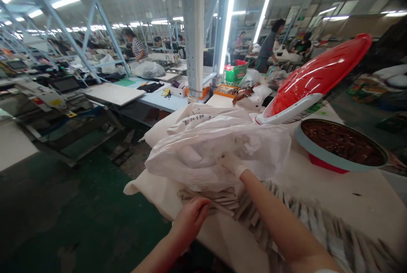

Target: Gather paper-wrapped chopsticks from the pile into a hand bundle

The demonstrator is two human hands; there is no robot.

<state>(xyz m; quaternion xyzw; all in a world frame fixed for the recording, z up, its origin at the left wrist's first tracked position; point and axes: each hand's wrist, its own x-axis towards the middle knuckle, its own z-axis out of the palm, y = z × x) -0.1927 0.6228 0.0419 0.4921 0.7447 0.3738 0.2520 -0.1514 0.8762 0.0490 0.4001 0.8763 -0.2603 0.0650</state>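
A translucent white plastic bag (178, 160) lies crumpled on the near table. My right hand (233, 165) is inside its opening, blurred by the plastic, so its fingers do not show clearly. Just below the bag, my left hand (192, 213) is closed, thumb against the curled fingers, at the edge of a stack of beige fabric strips (222, 199). What those fingers hold, if anything, is hidden. A long row of similar greyish strips (318, 218) runs under my right forearm toward the lower right.
A white cloth sack with handwriting (187, 116) lies behind the bag. To the right are a round tin of brown pieces (343, 143) and a tilted red fan-like object (314, 76). A metal post (193, 31) rises behind. Several people work farther off.
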